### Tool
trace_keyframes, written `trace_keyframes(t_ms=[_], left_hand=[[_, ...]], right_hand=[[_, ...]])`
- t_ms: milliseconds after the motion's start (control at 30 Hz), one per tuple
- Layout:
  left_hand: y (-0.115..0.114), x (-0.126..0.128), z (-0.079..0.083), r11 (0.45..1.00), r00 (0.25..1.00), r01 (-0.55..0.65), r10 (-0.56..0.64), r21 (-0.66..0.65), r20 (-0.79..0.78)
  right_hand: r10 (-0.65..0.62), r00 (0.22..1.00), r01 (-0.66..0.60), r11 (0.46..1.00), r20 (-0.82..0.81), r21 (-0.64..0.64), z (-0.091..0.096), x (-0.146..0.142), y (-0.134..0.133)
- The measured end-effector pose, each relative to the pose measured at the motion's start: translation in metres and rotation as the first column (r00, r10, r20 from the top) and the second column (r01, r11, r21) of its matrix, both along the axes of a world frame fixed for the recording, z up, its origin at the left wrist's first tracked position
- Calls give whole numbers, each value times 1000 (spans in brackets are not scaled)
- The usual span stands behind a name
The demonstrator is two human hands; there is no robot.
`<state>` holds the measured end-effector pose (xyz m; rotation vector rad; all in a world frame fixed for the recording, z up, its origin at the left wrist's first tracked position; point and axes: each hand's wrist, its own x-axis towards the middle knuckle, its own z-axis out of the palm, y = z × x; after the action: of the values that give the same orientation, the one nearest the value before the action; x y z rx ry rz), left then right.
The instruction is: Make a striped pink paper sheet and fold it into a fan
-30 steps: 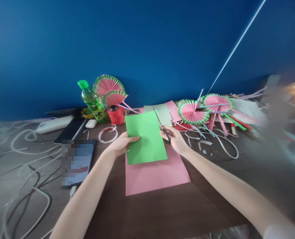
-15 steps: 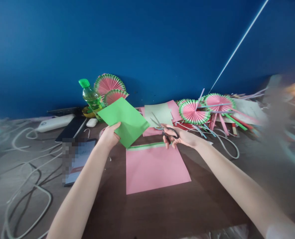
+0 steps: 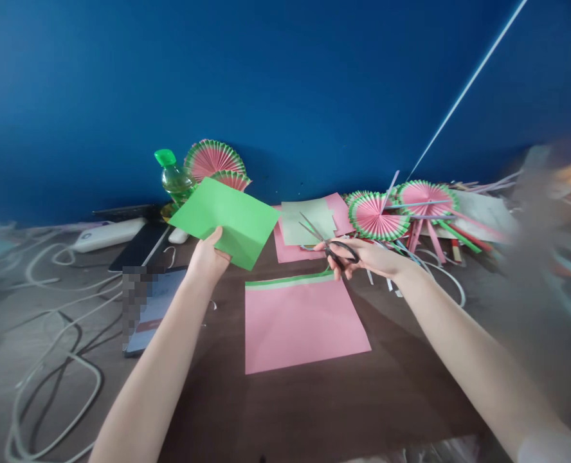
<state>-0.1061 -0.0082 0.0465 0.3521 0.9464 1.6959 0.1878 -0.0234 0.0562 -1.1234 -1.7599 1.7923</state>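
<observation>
My left hand [image 3: 209, 260] pinches a sheet of green paper [image 3: 230, 218] near its lower edge, thumb on top, and holds it above the table. In my right hand [image 3: 362, 256] are black-handled scissors [image 3: 342, 249], their blades parted and pointing up and to the left. Below both hands lies a pink sheet [image 3: 305, 325] with a white band and a green strip [image 3: 285, 279] along its far edge. The scissors are apart from the green paper.
Pale and pink papers [image 3: 305, 222] lie behind the scissors. Pleated pink-and-green paper fans [image 3: 379, 215] rest among strips at the right; others [image 3: 213, 159] lean on the wall beside a bottle [image 3: 177, 180]. A white cable [image 3: 92, 370], phone [image 3: 155, 308] and white box [image 3: 109, 235] occupy the left.
The green paper has turned and shifted left and slightly up with my left hand. My right hand has moved a little to the right with the scissors.
</observation>
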Motion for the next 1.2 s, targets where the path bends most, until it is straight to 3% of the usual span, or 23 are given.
trace_keyframes(t_ms=[133, 267, 367, 667, 1200], left_hand=[[-4, 8, 4, 1000, 998, -5, 7, -23, 68], [-10, 19, 7, 995, 997, 35, -28, -92, 78], [-14, 27, 8, 987, 994, 75, -63, -144, 88], [-20, 38, 13, 986, 981, 124, -106, -108, 162], [-27, 44, 16, 983, 978, 159, -144, -91, 154]], right_hand=[[67, 995, -75, 992, 77, 103, 6, 9, 1], [254, 950, -265, 964, 183, 37, 11, 12, -2], [326, 917, -339, 940, 228, 21, 11, 5, -5], [372, 924, -378, 924, 93, 59, 0, -8, -10], [327, 942, -332, 942, 79, 57, -3, -22, -16]])
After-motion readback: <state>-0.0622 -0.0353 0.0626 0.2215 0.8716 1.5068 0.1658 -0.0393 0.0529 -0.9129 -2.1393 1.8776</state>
